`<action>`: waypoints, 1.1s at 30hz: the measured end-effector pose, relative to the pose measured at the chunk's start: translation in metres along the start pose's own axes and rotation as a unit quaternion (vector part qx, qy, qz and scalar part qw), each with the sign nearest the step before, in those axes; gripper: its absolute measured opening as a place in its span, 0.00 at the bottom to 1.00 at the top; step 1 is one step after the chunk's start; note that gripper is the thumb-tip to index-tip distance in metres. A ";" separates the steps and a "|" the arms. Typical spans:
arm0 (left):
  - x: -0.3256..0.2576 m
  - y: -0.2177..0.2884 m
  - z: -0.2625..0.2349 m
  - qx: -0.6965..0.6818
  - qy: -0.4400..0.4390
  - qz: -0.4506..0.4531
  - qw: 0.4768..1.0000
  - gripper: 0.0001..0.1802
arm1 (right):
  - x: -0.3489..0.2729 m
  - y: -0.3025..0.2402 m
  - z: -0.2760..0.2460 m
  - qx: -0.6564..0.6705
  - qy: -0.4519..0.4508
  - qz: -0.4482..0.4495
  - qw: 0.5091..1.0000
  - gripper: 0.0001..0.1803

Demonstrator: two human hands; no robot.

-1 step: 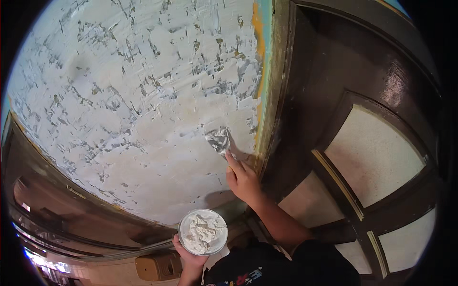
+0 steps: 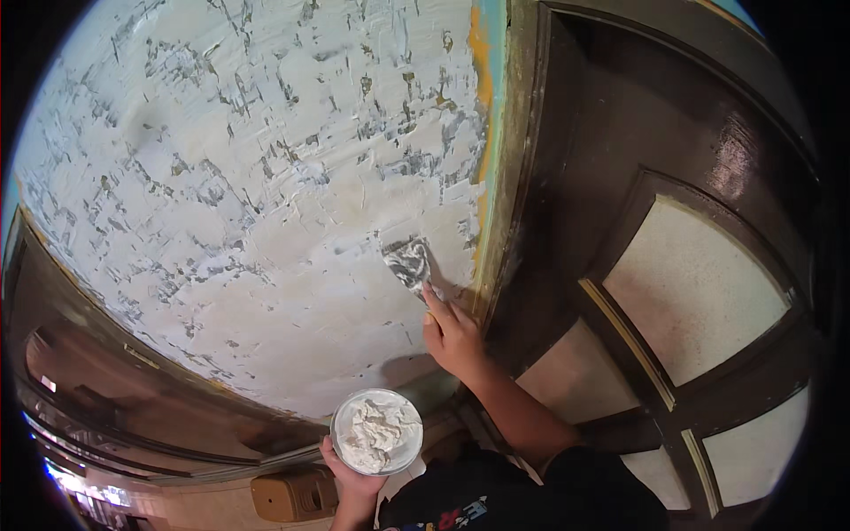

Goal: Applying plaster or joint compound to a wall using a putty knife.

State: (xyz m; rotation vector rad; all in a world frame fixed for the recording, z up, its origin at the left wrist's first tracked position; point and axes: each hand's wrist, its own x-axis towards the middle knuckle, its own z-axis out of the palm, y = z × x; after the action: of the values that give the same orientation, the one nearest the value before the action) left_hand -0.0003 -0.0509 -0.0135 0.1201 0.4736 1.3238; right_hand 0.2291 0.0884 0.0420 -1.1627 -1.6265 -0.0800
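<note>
**Operator:** Report the state of my right hand.

**Guide:** Your right hand is closed around the handle of a putty knife, index finger laid along it. The metal blade is smeared with white filler and lies flat against the wall, in the lower right part of the plastered area, near the dark wooden door frame.

**Operator:** And the left hand?

**Guide:** Your left hand cups a round bowl from below, fingers wrapped under its base. The bowl sits low in the view, below the wall's edge, and is filled with lumpy white filler paste.

**Operator:** Condition of the work surface?

**Guide:** The wall carries a rough white coat with many grey and brownish gaps showing through, denser toward the top. An orange and teal strip runs along its right edge beside the frame. A panelled door with pale inserts stands to your right. A small tan box lies just left of the left hand.
</note>
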 end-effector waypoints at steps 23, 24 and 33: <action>-0.010 -0.003 0.004 0.005 -0.035 -0.010 0.999 0.42 | 0.000 0.024 0.015 0.003 0.051 -0.076 0.996 0.26; -0.007 -0.004 0.005 0.001 -0.025 -0.022 0.999 0.42 | 0.015 0.018 0.013 -0.006 0.056 -0.067 0.996 0.25; -0.008 -0.008 0.004 -0.006 -0.018 -0.008 1.000 0.41 | -0.021 0.026 0.023 -0.042 -0.026 0.018 0.999 0.25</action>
State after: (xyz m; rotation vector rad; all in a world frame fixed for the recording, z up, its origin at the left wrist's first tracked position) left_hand 0.0068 -0.0594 -0.0110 0.1296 0.4364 1.3073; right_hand 0.2295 0.1018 0.0034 -1.2672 -1.6599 -0.0972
